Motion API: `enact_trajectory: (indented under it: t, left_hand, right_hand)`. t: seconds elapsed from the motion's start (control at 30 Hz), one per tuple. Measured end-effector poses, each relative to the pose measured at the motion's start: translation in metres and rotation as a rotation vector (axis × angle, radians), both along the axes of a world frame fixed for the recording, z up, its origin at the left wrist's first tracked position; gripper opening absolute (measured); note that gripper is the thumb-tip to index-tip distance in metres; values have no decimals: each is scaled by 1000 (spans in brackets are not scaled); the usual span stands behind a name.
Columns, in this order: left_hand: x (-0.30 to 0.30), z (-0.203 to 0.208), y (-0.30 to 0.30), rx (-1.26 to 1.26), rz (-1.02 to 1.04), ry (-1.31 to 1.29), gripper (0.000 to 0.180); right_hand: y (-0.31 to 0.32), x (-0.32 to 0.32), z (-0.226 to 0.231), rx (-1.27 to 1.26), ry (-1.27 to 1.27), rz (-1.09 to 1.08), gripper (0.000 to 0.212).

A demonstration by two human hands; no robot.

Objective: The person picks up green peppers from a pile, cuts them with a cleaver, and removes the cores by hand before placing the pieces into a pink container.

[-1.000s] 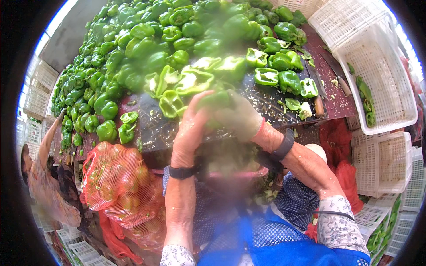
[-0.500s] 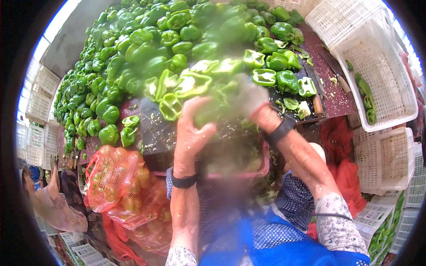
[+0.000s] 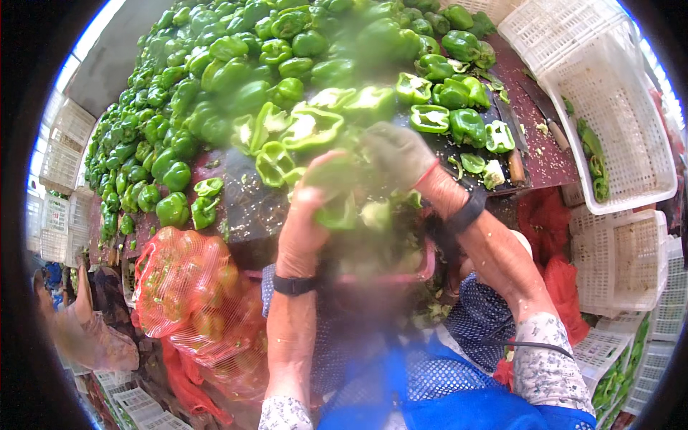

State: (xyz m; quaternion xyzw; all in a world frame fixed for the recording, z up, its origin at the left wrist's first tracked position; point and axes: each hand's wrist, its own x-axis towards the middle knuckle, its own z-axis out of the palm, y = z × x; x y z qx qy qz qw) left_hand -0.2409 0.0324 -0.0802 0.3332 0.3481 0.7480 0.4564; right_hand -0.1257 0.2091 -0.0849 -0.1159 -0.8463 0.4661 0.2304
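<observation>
Green peppers [image 3: 172,136] lie heaped over the far and left part of the table [image 3: 555,168], probably so that whole ones are within reach. A white crate [image 3: 623,129] stands off its right end, out of the hands' way. On the person's left, a red net bag [image 3: 193,279] slumps against the near edge. A pink tub [image 3: 428,264] sits low below the hands, likely to catch scraps. Cut halves [image 3: 271,163] rest just beyond the hands. The left hand [image 3: 302,222] points up, thumb and fingers curled round a cut pepper [image 3: 338,213], seemingly to steady it. The right hand [image 3: 400,156], apparently gloved, reaches inward with knuckles up; blur hides whether it pinches anything.
</observation>
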Motion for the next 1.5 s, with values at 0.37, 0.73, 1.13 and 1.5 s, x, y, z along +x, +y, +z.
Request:
enact_trajectory:
  t: [0.37, 0.73, 1.13, 1.5]
  left_hand:
    - [11, 6, 7, -114, 193, 406, 48]
    - [12, -5, 8, -202, 274, 627, 47]
    - [1, -10, 5, -310, 308, 768, 44]
    - [0, 6, -9, -287, 269, 754, 62]
  right_hand:
    - [-57, 7, 38, 679, -43, -75, 17]
    - [-50, -1, 9, 245, 29, -9, 17]
    - [-35, 19, 42, 510, -110, -268, 28]
    - [2, 15, 34, 639, -552, -326, 18]
